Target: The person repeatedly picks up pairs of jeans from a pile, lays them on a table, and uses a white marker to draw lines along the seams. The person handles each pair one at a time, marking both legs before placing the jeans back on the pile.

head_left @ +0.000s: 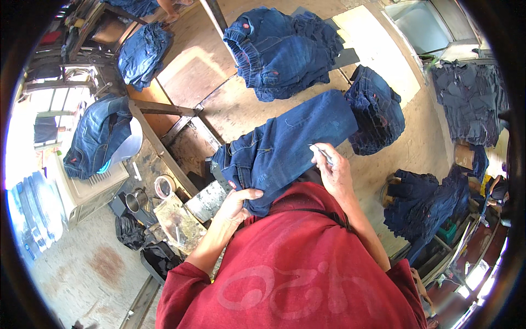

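A pair of dark blue jeans (296,140) lies stretched out in front of me, its waist end on the left and a leg reaching right. My left hand (235,207) is closed on the near edge by the waist, thumb on top of the denim. Over the near side of the leg, my right hand (335,171) grips a small thin metal tool (323,153); its exact kind is too small to tell. Its tip points left, close above the cloth. Whether it touches the denim, I cannot tell.
Beyond the jeans sits a large pile of denim (285,55), with a smaller folded stack (375,112) to its right. More jeans (98,134) hang at the left. A metal mug (136,199) and a tape roll (164,186) stand nearby. Dark garments (468,101) lie far right.
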`<state>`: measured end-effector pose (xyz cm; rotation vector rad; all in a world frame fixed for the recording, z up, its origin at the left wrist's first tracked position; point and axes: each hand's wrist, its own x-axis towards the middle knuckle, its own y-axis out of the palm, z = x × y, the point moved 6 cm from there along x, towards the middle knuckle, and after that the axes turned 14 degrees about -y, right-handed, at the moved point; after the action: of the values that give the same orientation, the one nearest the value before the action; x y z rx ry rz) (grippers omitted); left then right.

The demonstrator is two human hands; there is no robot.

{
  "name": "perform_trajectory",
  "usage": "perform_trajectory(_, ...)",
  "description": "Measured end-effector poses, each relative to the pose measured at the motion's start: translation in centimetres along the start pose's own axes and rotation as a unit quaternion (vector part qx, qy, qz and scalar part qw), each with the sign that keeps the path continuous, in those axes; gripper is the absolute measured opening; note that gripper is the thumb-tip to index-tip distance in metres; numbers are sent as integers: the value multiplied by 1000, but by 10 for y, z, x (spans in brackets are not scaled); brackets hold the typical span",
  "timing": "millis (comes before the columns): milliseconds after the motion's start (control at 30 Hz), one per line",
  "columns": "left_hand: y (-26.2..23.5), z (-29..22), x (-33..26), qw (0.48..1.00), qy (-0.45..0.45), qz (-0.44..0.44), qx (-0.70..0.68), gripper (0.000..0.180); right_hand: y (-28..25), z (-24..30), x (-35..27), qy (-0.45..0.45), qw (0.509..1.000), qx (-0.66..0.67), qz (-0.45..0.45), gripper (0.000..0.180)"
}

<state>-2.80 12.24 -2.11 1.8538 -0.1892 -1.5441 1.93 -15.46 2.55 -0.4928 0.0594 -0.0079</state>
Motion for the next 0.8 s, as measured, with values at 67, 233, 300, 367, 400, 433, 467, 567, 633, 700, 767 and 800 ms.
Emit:
perform_trajectory(67, -2, 0, 1, 1000, 0, 0, 15, 72, 0, 3, 0, -10, 1000, 18, -3, 19)
perform_trajectory(233, 0, -1, 0, 1000, -12, 4, 26, 71, 0, 2, 0, -10, 1000, 13, 1, 20)
perform_trajectory(300, 2, -3, 0, 999, -16, 11, 33, 71, -2, 8, 0, -28, 1000, 5, -3, 18)
perform_trajectory(367, 0, -4, -1, 998, -33, -7, 53, 69, -3, 15, -1, -18, 1000, -12, -1, 15)
perform_trajectory(400, -2, -4, -1, 997, -41, -17, 67, 68, -3, 26, -1, -50, 998, -35, 0, 13)
perform_trajectory(433, -3, -6, -2, 996, -36, -17, 75, 67, -3, 35, -2, -65, 996, -55, 4, 12)
perform_trajectory(467, -4, -9, -2, 996, -32, -19, 86, 65, -1, 47, -5, -83, 994, -71, 3, 12)
perform_trajectory(567, -12, -9, -3, 991, -54, -53, 113, 57, 16, 92, -14, -234, 963, -118, 63, 13)
perform_trajectory(633, -14, -9, -2, 987, -67, -69, 126, 55, 28, 110, -20, -284, 942, -143, 109, 16)
perform_trajectory(700, -12, -9, -2, 990, -68, -48, 113, 54, 27, 114, -20, -269, 932, -213, 116, 16)
perform_trajectory(767, -11, -8, -2, 990, -64, -41, 116, 54, 22, 109, -19, -214, 934, -261, 116, 10)
perform_trajectory(800, -10, -9, -2, 991, -54, -36, 119, 55, 19, 108, -18, -200, 906, -359, 105, 10)
